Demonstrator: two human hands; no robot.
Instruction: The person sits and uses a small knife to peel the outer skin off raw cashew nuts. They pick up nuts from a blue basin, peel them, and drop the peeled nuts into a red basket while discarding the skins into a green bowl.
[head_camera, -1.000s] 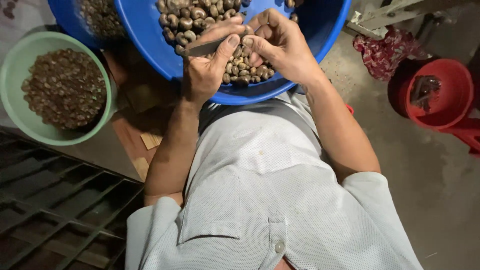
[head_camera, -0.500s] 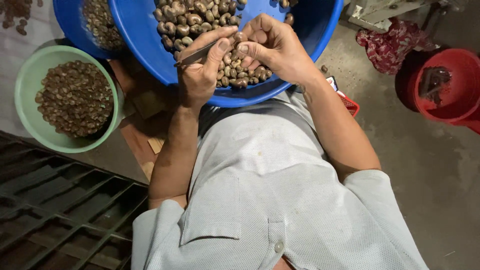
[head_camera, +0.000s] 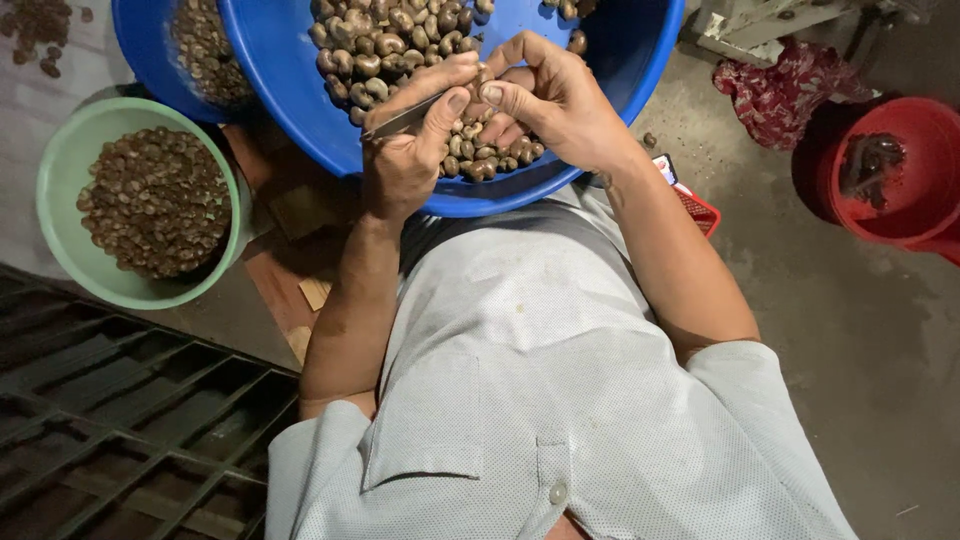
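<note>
At the far left, beside a dark metal floor grate (head_camera: 110, 430), a pale green round plastic bowl (head_camera: 60, 150) stands on the floor, holding a good layer of small brown kernels (head_camera: 150, 200). Just above it, a smaller blue plastic tub (head_camera: 140, 40) carries more dark nut pieces, partly tucked behind a large blue round plastic basin (head_camera: 290, 90).

That basin sits right in front of the person and holds a heap of curved brown-grey nuts in the shell (head_camera: 380, 40). Over its near rim, the left hand (head_camera: 405, 160) has its fingers curled tight around a thin grey metal blade (head_camera: 400, 120), thumb pressed along it, the tip pointing right. The right hand (head_camera: 565, 105) meets it, thumb and forefinger pinching a single nut (head_camera: 478, 100) against the blade, with the other fingers folded loosely beneath.

Judging by the bowls, a fair share of nuts has been worked, but many more wait in the basin, so the work looks far from finished.

Further right, a small red mesh basket (head_camera: 700, 210) peeks from behind the forearm, a red patterned cloth (head_camera: 780, 85) lies crumpled on the concrete floor (head_camera: 880, 350), and a red plastic bucket (head_camera: 900, 170) holds dark scraps.
</note>
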